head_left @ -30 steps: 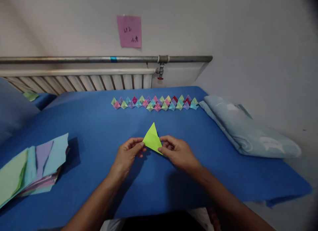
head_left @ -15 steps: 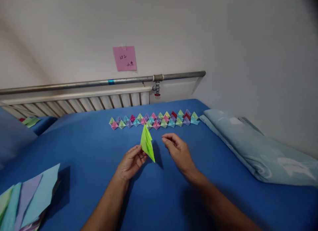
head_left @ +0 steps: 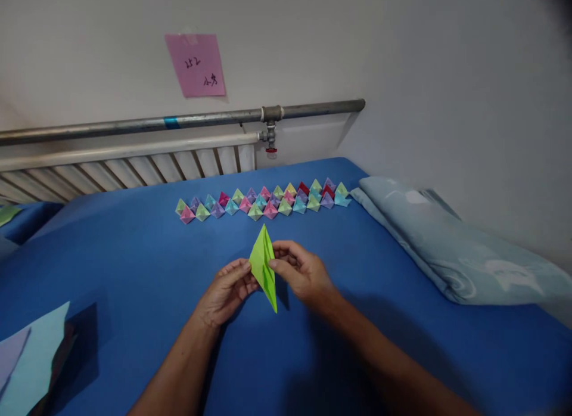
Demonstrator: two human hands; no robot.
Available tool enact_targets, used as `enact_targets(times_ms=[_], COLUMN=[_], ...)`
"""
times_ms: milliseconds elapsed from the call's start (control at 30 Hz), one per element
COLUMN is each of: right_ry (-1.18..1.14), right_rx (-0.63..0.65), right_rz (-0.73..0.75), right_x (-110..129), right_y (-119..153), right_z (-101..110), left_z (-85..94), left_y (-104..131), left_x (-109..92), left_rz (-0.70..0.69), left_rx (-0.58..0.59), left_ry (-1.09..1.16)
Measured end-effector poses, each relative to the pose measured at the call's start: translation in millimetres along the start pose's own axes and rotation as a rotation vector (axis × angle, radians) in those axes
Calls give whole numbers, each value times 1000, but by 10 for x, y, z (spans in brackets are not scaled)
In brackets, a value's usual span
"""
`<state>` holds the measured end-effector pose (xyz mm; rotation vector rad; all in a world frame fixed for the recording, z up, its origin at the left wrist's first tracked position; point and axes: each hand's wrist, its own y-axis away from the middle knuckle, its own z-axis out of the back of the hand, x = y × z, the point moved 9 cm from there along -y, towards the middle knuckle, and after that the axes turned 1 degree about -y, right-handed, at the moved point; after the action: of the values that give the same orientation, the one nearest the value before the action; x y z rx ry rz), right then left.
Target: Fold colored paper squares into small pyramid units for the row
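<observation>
Green paper [head_left: 263, 264] between both hands [head_left: 233, 286] [head_left: 304, 273]

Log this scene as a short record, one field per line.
left hand: pinching green paper by its left edge
right hand: thumb and fingers at its right edge
paper state: folded, pointed at top and bottom
beyond: rows of small multicoloured folded pieces
far right: folded blanket
near left: loose sheets
surface: blue
wall: pink note

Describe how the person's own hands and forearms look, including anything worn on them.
The left hand and right hand are ungloved, with no ring, watch or bracelet visible. The left forearm and right forearm show no sleeves.
</observation>
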<state>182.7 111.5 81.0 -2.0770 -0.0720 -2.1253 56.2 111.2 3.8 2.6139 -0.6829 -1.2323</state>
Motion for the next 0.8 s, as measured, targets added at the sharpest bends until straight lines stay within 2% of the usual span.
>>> enact_targets(times_ms=[233, 433, 533, 633, 800], right_ry=[-39, -36, 73, 298, 600], right_rx=[8, -17, -61, -98, -92], right_rz=[-130, -207, -156, -49, 106], right_x=[-219, -353, -350, -290, -185], right_y=[-3, -8, -22, -31, -15], right_z=[-35, -30, 14, 43, -16], left_z=[-21, -38, -21, -13, -137], left_y=[26, 63, 86, 119, 170], left_x=[1, 9, -13, -14, -43], left_rz=[-15, -37, -96, -133, -215], left_rx=[7, -82, -156, -205, -138], left_ry=[-170, -251, -284, -311, -399])
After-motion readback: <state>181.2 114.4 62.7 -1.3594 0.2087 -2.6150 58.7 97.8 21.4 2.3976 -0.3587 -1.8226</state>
